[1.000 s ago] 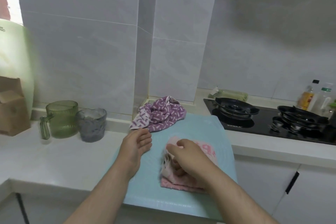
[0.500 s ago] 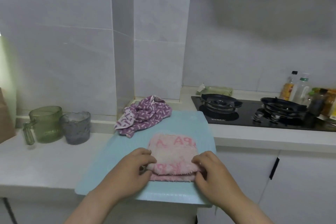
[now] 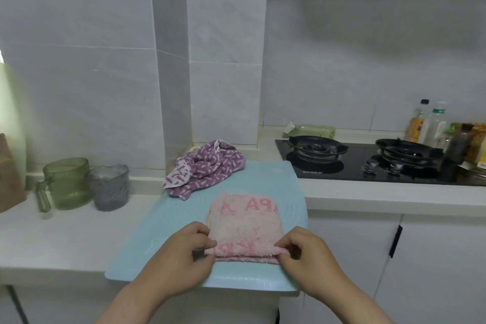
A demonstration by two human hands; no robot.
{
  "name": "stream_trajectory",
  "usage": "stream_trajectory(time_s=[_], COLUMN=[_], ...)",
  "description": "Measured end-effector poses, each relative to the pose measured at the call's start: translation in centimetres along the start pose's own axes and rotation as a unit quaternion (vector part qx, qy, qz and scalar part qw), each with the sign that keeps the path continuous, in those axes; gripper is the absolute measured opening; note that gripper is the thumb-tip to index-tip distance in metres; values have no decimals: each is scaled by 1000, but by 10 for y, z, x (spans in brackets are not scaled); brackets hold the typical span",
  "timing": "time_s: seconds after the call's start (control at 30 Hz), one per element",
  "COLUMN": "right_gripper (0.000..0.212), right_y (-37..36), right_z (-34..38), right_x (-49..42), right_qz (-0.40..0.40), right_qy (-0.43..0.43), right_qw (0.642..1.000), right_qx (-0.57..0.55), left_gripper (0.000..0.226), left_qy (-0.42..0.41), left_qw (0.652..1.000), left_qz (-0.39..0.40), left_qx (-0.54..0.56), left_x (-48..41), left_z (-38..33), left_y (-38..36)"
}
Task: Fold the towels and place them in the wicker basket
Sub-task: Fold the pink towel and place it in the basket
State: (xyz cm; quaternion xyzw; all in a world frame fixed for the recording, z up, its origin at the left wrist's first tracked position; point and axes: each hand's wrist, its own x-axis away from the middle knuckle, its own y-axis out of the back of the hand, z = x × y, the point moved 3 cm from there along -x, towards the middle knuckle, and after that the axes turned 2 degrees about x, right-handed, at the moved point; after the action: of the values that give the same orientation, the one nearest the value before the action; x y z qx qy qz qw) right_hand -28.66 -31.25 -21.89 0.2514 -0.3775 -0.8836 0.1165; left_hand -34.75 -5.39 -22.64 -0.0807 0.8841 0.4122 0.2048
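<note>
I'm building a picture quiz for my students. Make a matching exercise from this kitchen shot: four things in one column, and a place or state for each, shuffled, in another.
Things
1. pink towel
2. purple towel
3. green jug
4. hob

Places or states
A. crumpled at the far edge of the mat
B. black, set in the counter right of the mat
C. folded, near corners pinched by the left hand and right hand
D. on the counter, left of the grey cup

Pairs: 1-C, 2-A, 3-D, 4-B
</note>
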Motion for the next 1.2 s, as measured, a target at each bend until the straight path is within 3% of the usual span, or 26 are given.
stream_trajectory(time_s=[0.1, 0.23, 0.33, 0.4, 0.47, 0.53, 0.6, 0.87, 1.2], right_gripper=[8, 13, 24, 21, 29, 52, 61, 64, 65], right_y=[8, 20, 5, -8, -19, -25, -28, -33, -32], right_z=[1, 17, 36, 39, 29, 16, 8, 3, 2], right_x=[1, -24, -54, -68, -73, -70, -65, -65, -66], right_qz=[36, -48, 3, 52, 113, 166, 190, 208, 204], right_qy=[13, 0, 6, 8, -8, -31, -50, -64, -76], right_qw=[999, 999, 995, 989, 978, 970, 968, 963, 965], right_qx=[18, 15, 95, 141, 173, 177, 159, 160, 143], left_gripper=[30, 13, 28, 43, 55, 65, 74, 71, 71], left_qy=[19, 7, 28, 28, 29, 52, 76, 145, 157], left_qw=[1000, 998, 998, 976, 951, 949, 951, 957, 960], left_qz=[-20, -70, 46, 165, 225, 225, 222, 195, 191], left_qx=[13, 7, -29, -139, -209, -215, -200, -158, -131], left_x=[-11, -46, -74, -81, -80, -76, -73, -72, -73], left_z=[-8, -21, -32, -37, -31, -19, -12, -8, -7], left_y=[13, 26, 5, -15, -29, -34, -35, -39, -41])
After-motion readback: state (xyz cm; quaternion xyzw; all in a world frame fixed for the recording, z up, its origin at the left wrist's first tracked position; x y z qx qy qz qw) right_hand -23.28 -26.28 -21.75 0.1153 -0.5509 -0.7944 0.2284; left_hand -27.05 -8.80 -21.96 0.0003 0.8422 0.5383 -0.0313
